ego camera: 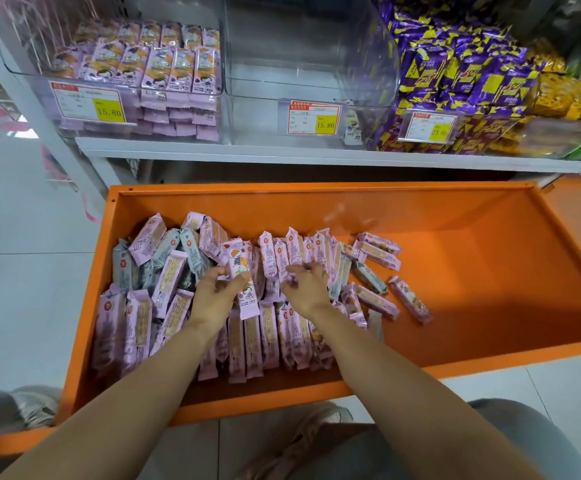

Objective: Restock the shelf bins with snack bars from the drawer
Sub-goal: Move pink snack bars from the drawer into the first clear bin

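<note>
An orange drawer (472, 271) is pulled out below the shelf, its left half heaped with several pink snack bars (136, 327) and a few grey ones (122, 268). My left hand (218, 292) grips a pink bar (245, 289) with a cartoon figure, held upright over the heap. To its right, my right hand (308, 289) curls its fingers round a row of upright pink bars (294, 252). On the shelf above, the left clear bin (74, 109) holds pink bars. The middle clear bin (311, 81) holds only one small packet at its front right.
A right-hand bin (462, 81) is full of purple and yellow packets, with yellow packets (566, 95) beyond it. Price tags (313, 117) hang on the bin fronts. The white shelf edge (282, 157) runs above the drawer. The drawer's right half shows bare orange floor.
</note>
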A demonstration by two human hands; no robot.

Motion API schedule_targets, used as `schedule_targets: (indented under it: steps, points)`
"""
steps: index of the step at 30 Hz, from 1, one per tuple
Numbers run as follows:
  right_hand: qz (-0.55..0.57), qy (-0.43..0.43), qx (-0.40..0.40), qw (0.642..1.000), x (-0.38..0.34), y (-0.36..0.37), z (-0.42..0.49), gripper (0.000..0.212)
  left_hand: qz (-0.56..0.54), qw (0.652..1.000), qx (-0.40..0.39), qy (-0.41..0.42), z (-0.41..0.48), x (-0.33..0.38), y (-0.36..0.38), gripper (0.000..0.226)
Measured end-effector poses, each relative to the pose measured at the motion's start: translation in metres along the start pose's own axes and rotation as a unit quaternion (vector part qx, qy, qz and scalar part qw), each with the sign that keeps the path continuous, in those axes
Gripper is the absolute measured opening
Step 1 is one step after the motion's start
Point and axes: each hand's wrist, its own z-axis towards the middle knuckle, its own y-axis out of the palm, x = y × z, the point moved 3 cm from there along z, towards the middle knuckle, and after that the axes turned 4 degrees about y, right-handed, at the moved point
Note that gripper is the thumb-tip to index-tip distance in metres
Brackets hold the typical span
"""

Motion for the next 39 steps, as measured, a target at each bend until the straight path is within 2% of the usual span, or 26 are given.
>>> schedule_targets:
  steps: [5, 9, 11, 12, 14, 17, 19, 21, 23, 28, 31, 33, 37, 39]
  points:
    - [0.032, 0.009, 0.073, 0.997, 0.003, -0.004, 0.000, 0.010, 0.003, 1.000, -0.012, 0.005, 0.000, -0.003, -0.004, 0.051]
    - [0.081, 0.004, 0.093, 0.992, 0.006, -0.006, -0.001, 0.030, 0.023, 1.000, -0.018, 0.006, 0.003, -0.007, -0.006, 0.047]
    - [0.175, 0.010, 0.097, 0.980, 0.004, -0.011, -0.004, 0.024, 0.021, 1.000, -0.020, -0.003, 0.007, -0.010, -0.007, 0.047]
    - [0.241, 0.014, 0.086, 0.967, 0.001, -0.014, -0.006, 0.018, 0.019, 1.000, -0.021, -0.006, 0.009, -0.011, -0.007, 0.048]
    - [0.345, 0.019, 0.044, 0.937, -0.004, -0.018, -0.012, 0.021, 0.016, 1.000, -0.020, -0.014, 0.010, -0.009, -0.008, 0.049]
    - [0.399, 0.006, -0.031, 0.916, -0.016, -0.014, -0.020, 0.037, -0.005, 0.998, -0.014, -0.055, 0.010, -0.008, -0.010, 0.026]
    - [0.416, -0.009, -0.069, 0.907, -0.024, -0.009, -0.024, 0.042, -0.042, 0.996, -0.006, -0.077, 0.009, -0.004, -0.014, 0.025]
    - [0.423, -0.022, -0.103, 0.900, -0.033, -0.008, -0.028, 0.041, -0.072, 0.993, -0.008, -0.098, 0.010, -0.001, -0.018, 0.035]
    - [0.417, -0.036, -0.128, 0.899, -0.041, -0.006, -0.034, 0.040, -0.092, 0.990, -0.014, -0.102, 0.011, 0.005, -0.021, 0.025]
    - [0.366, -0.072, -0.129, 0.919, -0.059, -0.008, -0.044, 0.041, -0.098, 0.992, 0.008, -0.085, 0.010, 0.030, -0.031, 0.031]
    - [0.341, -0.095, -0.121, 0.927, -0.073, -0.016, -0.048, 0.037, -0.085, 0.993, 0.008, -0.076, 0.012, 0.037, -0.040, 0.054]
    - [0.308, -0.125, -0.106, 0.937, -0.083, -0.019, -0.052, 0.036, -0.083, 0.995, 0.005, -0.062, 0.010, 0.047, -0.046, 0.061]
    - [0.256, -0.177, -0.046, 0.949, -0.106, -0.027, -0.061, 0.043, -0.108, 0.993, 0.011, -0.034, 0.005, 0.071, -0.054, 0.023]
    - [0.237, -0.199, -0.025, 0.951, -0.120, -0.029, -0.068, 0.055, -0.123, 0.992, 0.013, -0.018, 0.007, 0.079, -0.060, 0.023]
